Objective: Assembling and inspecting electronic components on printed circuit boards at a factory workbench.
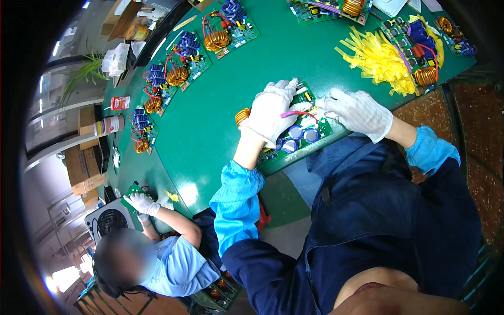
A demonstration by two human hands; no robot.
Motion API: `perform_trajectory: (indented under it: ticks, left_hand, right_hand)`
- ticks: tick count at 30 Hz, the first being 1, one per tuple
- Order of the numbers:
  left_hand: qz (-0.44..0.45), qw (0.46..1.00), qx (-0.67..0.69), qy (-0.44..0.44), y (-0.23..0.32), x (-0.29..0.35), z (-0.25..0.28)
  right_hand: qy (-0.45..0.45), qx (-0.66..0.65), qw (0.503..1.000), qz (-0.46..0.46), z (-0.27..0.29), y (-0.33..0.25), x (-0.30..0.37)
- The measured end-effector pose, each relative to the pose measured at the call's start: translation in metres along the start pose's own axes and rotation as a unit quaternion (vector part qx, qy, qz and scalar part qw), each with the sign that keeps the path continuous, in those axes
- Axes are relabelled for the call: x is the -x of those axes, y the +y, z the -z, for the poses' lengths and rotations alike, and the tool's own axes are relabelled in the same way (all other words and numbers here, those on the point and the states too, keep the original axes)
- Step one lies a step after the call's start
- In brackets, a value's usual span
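Note:
In front of me, at the near edge of the green table, lies a green circuit board (324,127) with blue round-topped capacitors (296,133), a red wire in a purple sleeve (299,113) and a copper-wound coil (242,116). My left hand (270,112), in a white glove, lies across the board's left part, its fingers closed together at the far edge; it covers many components. My right hand (362,112), gloved too, is at the board's right edge, thumb and fingers drawn together over it. Whatever is between those fingertips is too small to make out.
Several similar boards (178,75) line the table's far left side. Yellow strips (374,59) lie at the right with another board (417,52) against them. At the left a co-worker's gloved hand (140,202) holds a board beside a fan (108,220). A red-white box (120,103) stands farther back.

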State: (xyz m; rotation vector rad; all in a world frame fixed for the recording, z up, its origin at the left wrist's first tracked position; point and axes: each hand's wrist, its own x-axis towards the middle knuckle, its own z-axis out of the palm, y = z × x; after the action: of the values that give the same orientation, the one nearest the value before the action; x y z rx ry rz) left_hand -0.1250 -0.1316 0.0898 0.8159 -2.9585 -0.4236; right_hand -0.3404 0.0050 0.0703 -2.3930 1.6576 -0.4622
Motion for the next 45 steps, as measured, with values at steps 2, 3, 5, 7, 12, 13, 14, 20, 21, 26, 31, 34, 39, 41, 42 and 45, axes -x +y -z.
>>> perform_trajectory:
  ticks: [2, 3, 5, 7, 12, 13, 14, 20, 21, 26, 31, 34, 39, 41, 42, 45]
  left_hand:
    - [0.007, 1.0, 0.017, -0.012, 0.003, -0.002, 0.004]
    - [0.007, 1.0, 0.016, -0.011, 0.002, -0.003, 0.005]
    - [-0.006, 0.999, 0.046, -0.002, -0.002, -0.004, 0.002]
    - [-0.024, 0.998, 0.061, 0.013, -0.012, -0.005, -0.002]
    - [-0.054, 0.994, 0.088, 0.045, -0.021, -0.01, -0.011]
    - [-0.059, 0.992, 0.1, 0.054, -0.021, -0.012, -0.014]
    - [-0.056, 0.99, 0.109, 0.063, -0.022, -0.011, -0.016]
    - [0.011, 0.962, 0.231, 0.146, -0.024, -0.006, 0.003]
    - [0.05, 0.942, 0.251, 0.216, -0.024, 0.0, 0.01]
    - [0.199, 0.85, 0.304, 0.381, -0.043, 0.046, 0.019]
    - [-0.042, 0.945, 0.012, 0.324, -0.027, 0.071, 0.01]
    - [-0.1, 0.96, -0.105, 0.239, -0.042, 0.077, -0.01]
    - [0.039, 0.967, -0.096, 0.234, -0.03, 0.057, -0.012]
    - [0.163, 0.95, 0.068, 0.256, -0.033, 0.057, -0.029]
    - [0.241, 0.91, 0.213, 0.263, -0.033, 0.06, -0.041]
    - [0.273, 0.709, 0.594, 0.265, -0.037, 0.086, -0.086]
  right_hand:
    - [0.013, 0.039, 0.998, 0.041, -0.001, 0.008, 0.001]
    - [0.025, 0.076, 0.994, 0.081, -0.002, 0.012, 0.001]
    - [0.034, 0.103, 0.989, 0.104, -0.005, 0.017, 0.001]
    - [0.044, 0.129, 0.983, 0.126, -0.005, 0.02, 0.0]
    - [0.101, 0.15, 0.971, 0.159, 0.002, 0.018, -0.002]
    - [0.103, 0.153, 0.97, 0.156, 0.01, 0.012, -0.003]
    - [0.055, 0.12, 0.984, 0.122, 0.021, 0.002, -0.008]
    - [0.218, 0.044, 0.975, -0.001, 0.09, 0.016, 0.006]
    - [0.231, 0.069, 0.969, -0.048, 0.088, 0.028, 0.018]
    - [0.037, 0.147, 0.953, -0.263, 0.043, 0.095, 0.104]
    - [0.016, 0.03, 0.944, -0.329, 0.048, 0.058, 0.096]
    - [0.1, -0.052, 0.944, -0.309, 0.052, 0.038, 0.075]
    - [0.19, -0.081, 0.961, -0.183, 0.043, 0.021, 0.054]
    - [0.233, -0.107, 0.957, -0.138, 0.045, 0.011, 0.044]
    - [0.235, -0.107, 0.956, -0.137, 0.045, 0.007, 0.041]
    - [0.194, -0.205, 0.947, -0.152, 0.044, -0.008, 0.03]
